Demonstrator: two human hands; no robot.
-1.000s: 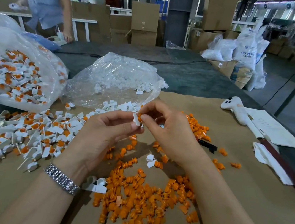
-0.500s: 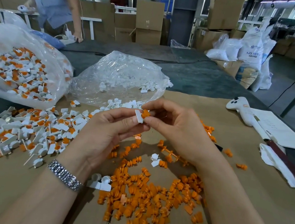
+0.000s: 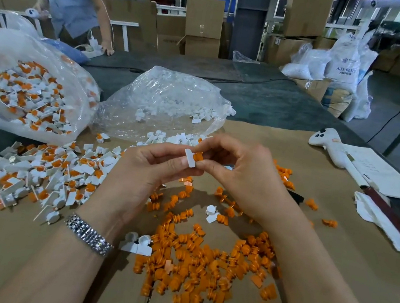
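Orange plug (image 3: 198, 156) and white clip (image 3: 189, 159) touching
My left hand (image 3: 146, 170) pinches the clip, my right hand (image 3: 241, 174) pinches the plug, above the cardboard surface (image 3: 330, 268).

Factory packing floor, stacked cardboard boxes (image 3: 203, 23), resin sacks (image 3: 344, 65), bagged plastic parts (image 3: 29, 95)

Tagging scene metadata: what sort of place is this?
Probably a factory or warehouse assembly bench. The left hand and right hand hold a white piece and an orange plug together above a loose pile of orange plugs; clear bags of parts, stacked cartons and resin sacks are behind.
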